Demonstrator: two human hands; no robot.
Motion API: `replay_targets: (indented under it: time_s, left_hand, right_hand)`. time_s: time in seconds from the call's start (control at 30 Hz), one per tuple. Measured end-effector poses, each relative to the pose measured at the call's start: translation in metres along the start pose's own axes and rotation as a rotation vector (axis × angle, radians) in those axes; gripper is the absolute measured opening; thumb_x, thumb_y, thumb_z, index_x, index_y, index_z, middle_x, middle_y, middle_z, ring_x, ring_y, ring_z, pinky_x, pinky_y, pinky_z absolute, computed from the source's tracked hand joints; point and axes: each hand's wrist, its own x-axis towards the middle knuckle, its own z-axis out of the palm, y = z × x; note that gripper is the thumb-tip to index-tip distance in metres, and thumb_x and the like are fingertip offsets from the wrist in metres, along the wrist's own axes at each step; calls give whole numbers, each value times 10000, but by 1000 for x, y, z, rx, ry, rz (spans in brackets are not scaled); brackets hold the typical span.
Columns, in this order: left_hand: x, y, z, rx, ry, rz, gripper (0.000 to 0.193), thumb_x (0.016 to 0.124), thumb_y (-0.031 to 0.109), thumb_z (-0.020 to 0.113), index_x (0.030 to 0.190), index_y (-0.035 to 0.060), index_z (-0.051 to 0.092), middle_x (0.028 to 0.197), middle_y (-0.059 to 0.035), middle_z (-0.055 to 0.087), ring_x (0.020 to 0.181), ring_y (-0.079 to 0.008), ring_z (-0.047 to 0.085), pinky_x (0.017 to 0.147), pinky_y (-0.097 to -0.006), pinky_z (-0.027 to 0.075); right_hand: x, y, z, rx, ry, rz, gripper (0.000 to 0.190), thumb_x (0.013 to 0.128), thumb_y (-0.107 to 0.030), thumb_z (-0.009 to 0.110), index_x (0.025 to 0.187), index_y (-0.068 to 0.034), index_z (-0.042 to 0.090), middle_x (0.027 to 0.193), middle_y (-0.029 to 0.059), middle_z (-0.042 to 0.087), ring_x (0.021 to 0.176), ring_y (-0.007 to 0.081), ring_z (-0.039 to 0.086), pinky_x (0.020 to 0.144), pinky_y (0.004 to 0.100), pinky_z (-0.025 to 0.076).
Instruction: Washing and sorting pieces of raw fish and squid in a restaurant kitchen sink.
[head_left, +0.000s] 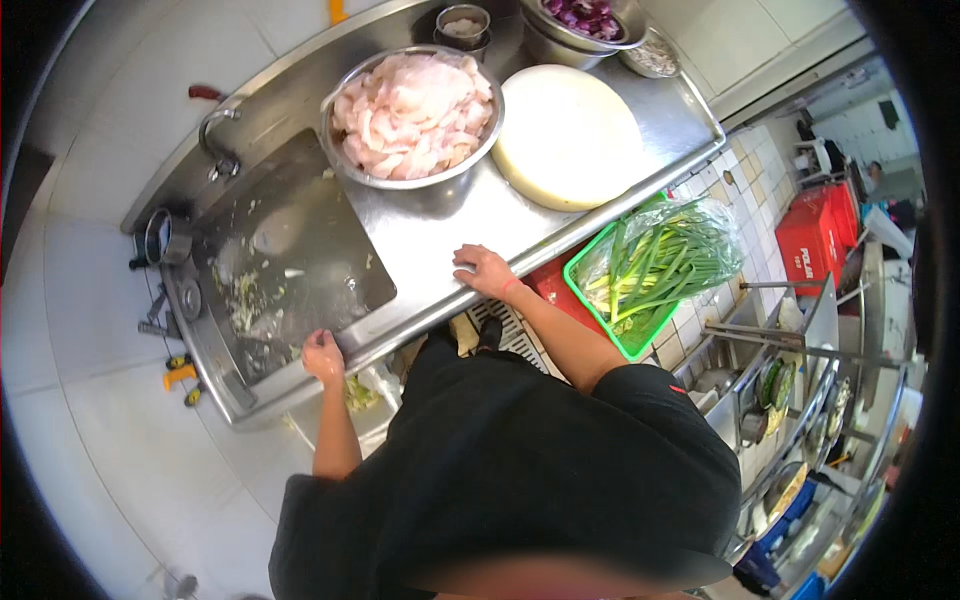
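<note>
My left hand (324, 358) is at the front rim of a stainless steel sink (300, 247), its fingers curled; whether anything is inside them is hidden. Cloudy water and pale vegetable scraps (244, 300) lie in the basin. My right hand (484, 268) rests on the steel counter (409, 247) near its front edge, fingers loosely bent and holding nothing visible. Beyond it stands a large steel bowl (330, 142) heaped with pale raw meat pieces (412, 112). A thick round cutting board (570, 139) lies to the bowl's right.
A curved faucet (217, 146) rises behind the sink. Stacked steel bowls (566, 45) at the back hold purple onion pieces (589, 16). Below the counter, a green plastic basket (637, 349) holds leafy green onions (652, 259). Steel shelving (795, 337) stands to the right.
</note>
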Motion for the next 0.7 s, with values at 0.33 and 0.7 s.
replay_targets:
  time_s: [0.33,0.7]
  left_hand:
    - [-14,228,68,-601,-432,800,143,804,63,648,937,13,668,1042,-156,644,989,-309,607,881,-378,480]
    - [-64,486,161,-245,-458,1243,537,832,353,638,1259,42,542,1355,-172,484,1303,-336,401,1090,-534,249]
  right_hand:
    - [-1,33,-169,902,589,380,213,886,-150,624,1016,16,651,867,95,676,732,152,644,691,274,524]
    - [138,239,-407,1370,1155,424,412,931,-196,565,1238,47,436,1082,177,532,988,291,601,811,391,538]
